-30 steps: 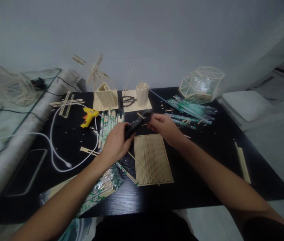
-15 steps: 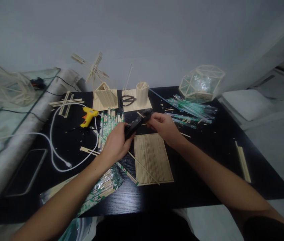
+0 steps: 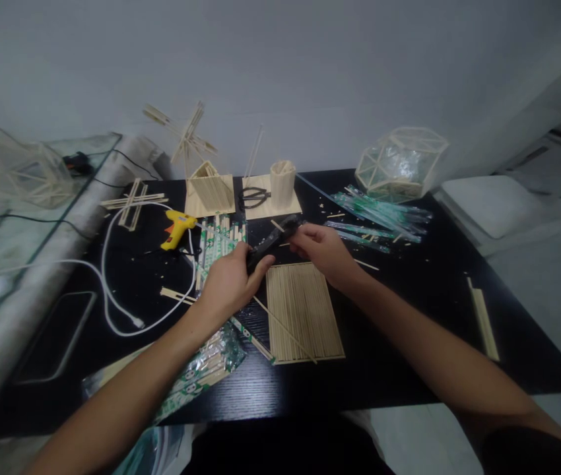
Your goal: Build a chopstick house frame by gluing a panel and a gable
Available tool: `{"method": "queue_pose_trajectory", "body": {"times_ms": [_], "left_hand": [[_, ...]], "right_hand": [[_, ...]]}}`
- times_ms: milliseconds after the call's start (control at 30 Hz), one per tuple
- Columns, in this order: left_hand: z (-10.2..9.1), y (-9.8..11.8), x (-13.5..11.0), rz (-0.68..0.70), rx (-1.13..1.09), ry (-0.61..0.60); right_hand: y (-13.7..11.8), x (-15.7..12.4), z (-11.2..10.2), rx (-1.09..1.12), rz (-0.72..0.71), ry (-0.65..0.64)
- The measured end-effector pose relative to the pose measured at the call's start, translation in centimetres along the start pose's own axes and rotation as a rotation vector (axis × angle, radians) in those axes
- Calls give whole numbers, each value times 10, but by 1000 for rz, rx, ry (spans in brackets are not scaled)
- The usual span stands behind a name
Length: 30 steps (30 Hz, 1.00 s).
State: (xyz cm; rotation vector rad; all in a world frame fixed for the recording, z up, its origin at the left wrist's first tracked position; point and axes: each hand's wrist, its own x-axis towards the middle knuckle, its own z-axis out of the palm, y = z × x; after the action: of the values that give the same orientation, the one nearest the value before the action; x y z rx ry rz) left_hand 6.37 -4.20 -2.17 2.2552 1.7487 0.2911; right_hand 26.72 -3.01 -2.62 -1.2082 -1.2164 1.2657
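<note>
Where the black table [image 3: 369,376] is nearest to the person, a plastic bag [image 3: 216,359] of wrapped sticks lies partly beneath the left forearm [image 3: 136,382]. To its right a panel [image 3: 310,313] of thin sticks, set side by side, lies flat, and one loose stick [image 3: 285,330] rests aslant upon it. Just beyond the panel, the left hand [image 3: 228,280] has its fingers wrapped around a black tool [image 3: 271,247], which points away and to the right. At the head of this tool, the right hand [image 3: 323,254] keeps thumb and forefinger pressed together; what is between them I cannot tell. A short stick end [image 3: 277,226] shows at the tool's far side. Farther to the left there is a yellow glue gun [image 3: 176,229]. At the back stand an angular stick box [image 3: 215,192] and a round stick holder [image 3: 283,186], and, to the right, green-and-clear wrappers [image 3: 384,214] lie before a faceted frame [image 3: 399,165].
</note>
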Motion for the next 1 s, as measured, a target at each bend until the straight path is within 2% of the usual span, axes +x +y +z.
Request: {"method": "queue_pose_trajectory", "body": {"times_ms": [200,400,767,1000], "left_hand": [[-3,-2,1,-5,85,1],[-4,-6,-1,71,131,80],[-6,-4,1,41,122,3],[-4,-9,4,-19,175,31]], "right_hand": [[0,-2,0,-41,-6,-55],[2,-3,0,-38,-14,-81],[5,-3,0,-78,43,-85],[8,1,-2,4,45,-92]]}}
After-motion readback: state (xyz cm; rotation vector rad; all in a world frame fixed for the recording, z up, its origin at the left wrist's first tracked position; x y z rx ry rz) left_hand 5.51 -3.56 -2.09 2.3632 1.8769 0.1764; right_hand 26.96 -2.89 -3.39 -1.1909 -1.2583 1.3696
